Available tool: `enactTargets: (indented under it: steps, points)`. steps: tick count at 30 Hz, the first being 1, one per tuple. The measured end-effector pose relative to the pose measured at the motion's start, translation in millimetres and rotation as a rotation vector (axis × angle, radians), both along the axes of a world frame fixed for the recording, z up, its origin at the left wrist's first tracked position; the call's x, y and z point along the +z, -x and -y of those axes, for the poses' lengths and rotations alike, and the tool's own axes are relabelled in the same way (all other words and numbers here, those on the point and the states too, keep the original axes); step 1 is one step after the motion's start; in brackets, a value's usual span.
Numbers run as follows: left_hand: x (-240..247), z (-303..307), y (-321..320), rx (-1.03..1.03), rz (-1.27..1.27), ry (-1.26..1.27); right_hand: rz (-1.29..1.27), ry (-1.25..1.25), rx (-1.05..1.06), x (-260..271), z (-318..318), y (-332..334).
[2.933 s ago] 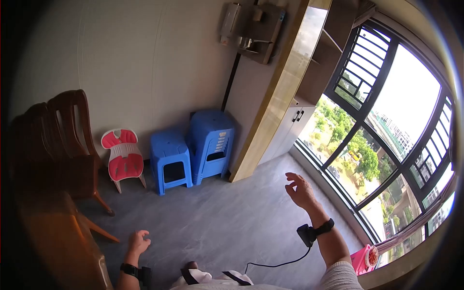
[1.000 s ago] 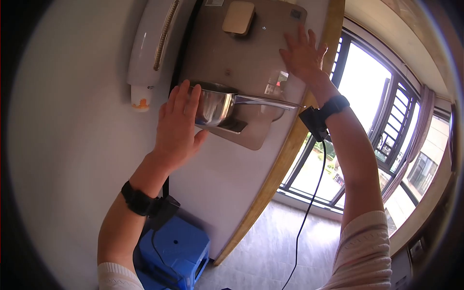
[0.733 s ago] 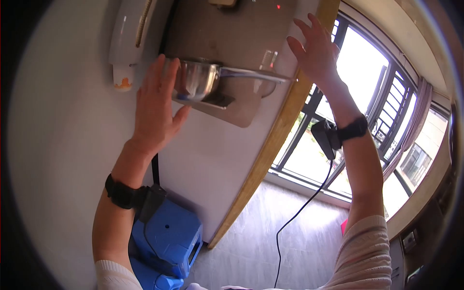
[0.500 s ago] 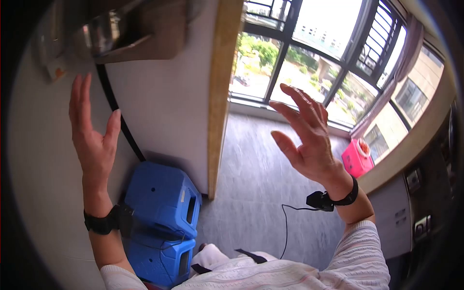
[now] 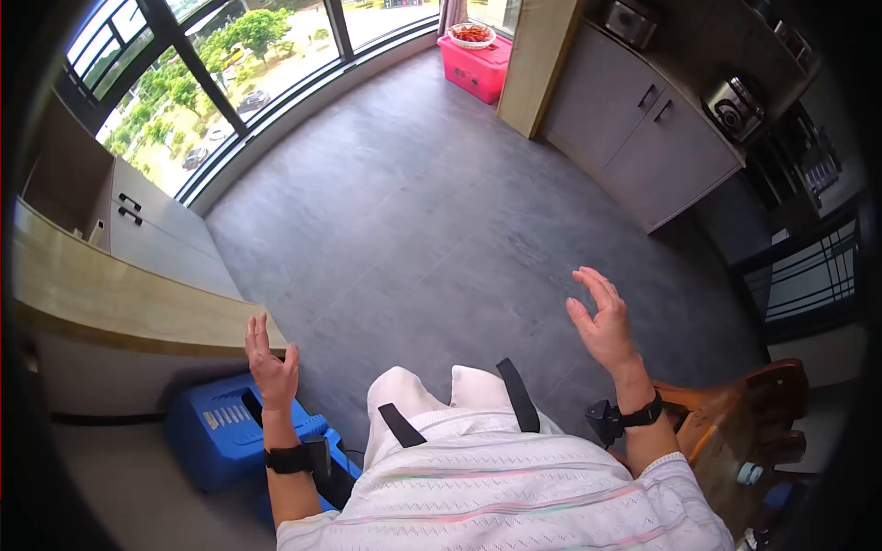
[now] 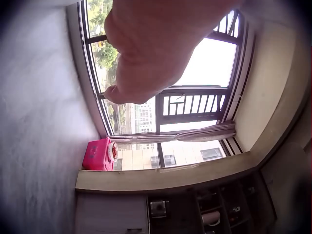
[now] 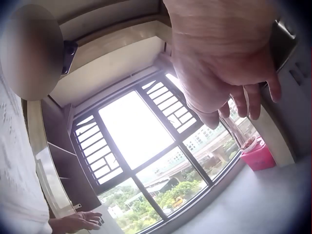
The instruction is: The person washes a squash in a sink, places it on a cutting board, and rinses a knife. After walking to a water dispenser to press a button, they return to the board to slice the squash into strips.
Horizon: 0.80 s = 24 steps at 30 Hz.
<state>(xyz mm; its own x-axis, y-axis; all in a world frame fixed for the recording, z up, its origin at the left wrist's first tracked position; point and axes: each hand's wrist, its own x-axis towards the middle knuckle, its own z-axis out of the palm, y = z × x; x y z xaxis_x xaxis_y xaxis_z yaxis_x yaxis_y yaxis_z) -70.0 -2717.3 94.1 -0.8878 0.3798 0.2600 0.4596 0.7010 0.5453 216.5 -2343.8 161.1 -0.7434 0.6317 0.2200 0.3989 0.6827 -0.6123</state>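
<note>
My left hand [image 5: 273,372] is held up in the air with its fingers nearly straight and the thumb apart. It holds nothing, and in the head view it is just above the blue plastic stools [image 5: 216,436]. My right hand [image 5: 606,326] hangs over the grey floor [image 5: 432,211], fingers loosely bent, thumb spread, also holding nothing. Wooden furniture [image 5: 735,413] is below it at the lower right. In the left wrist view the left hand [image 6: 146,53] covers part of the window. The right wrist view has the right hand [image 7: 224,53] large at the top.
A pink box [image 5: 478,69] by the window carries a bowl of red things [image 5: 471,35]. At the right stand a grey cabinet [image 5: 634,119] and a shiny appliance [image 5: 735,106]. A light wooden panel edge [image 5: 138,308] and a white cabinet [image 5: 165,230] lie to the left.
A second ago both hands were raised at a wall-mounted board, the left beside a steel saucepan. They have since come down, away from it, and the view has turned right toward the floor.
</note>
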Motion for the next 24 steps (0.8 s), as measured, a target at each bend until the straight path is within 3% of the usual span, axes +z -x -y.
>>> enactTargets:
  steps: [6,13,16,18,24]
  points:
    - [-8,-212,14,-0.305,-0.050,0.098,-0.063,0.034,-0.238,-11,-113,-63]
    - [-40,-502,-11,-0.578,0.037,0.182,-0.072,-0.063,-0.502,10,-304,-163]
    - [-30,-650,-64,-0.715,0.041,0.279,-0.050,-0.040,-0.704,6,-360,-241]
    - [-18,-755,-113,-0.929,0.031,0.279,-0.071,0.036,-0.908,0,-377,-293]
    - [0,-1006,-322,-1.378,-0.086,0.069,-0.067,0.138,-1.277,-46,-461,-462]
